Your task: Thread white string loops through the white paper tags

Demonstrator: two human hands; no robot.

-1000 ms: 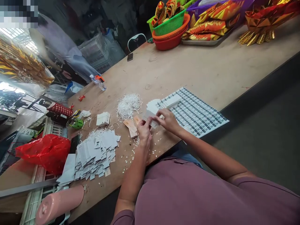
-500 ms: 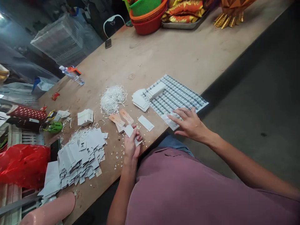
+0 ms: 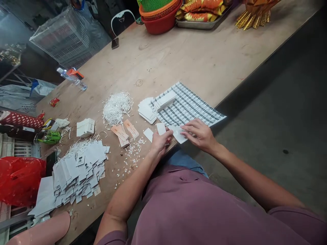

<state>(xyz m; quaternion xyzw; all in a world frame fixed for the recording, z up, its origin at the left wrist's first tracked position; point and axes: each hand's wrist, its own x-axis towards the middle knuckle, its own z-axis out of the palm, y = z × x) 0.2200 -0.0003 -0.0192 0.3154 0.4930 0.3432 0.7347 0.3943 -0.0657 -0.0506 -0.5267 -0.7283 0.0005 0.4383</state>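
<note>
My left hand (image 3: 161, 140) is closed on a white card (image 3: 160, 128) near the table's front edge. Its thumb reaches toward the near corner of a printed label sheet (image 3: 194, 105). Over that corner, my right hand (image 3: 198, 134) has its fingers bent and apart, the fingertips at the bare part of the sheet. A second white card (image 3: 148, 134) lies left of my left hand. Orange-printed cards (image 3: 131, 128) are further left. White cards (image 3: 147, 110) are stacked beside the sheet, and another stack (image 3: 165, 100) rests on it.
White strings (image 3: 117, 108) lie in a heap behind the orange cards. A large pile of white cards (image 3: 79, 170), a banded card block (image 3: 86, 127) and a pink cylinder (image 3: 43, 229) are at left. A bottle (image 3: 73, 79), phone (image 3: 115, 43) and red basket (image 3: 160, 25) stand farther back.
My left hand has moved right with its card, up to the label sheet's near corner. My right hand has shifted slightly left and lower over that corner.
</note>
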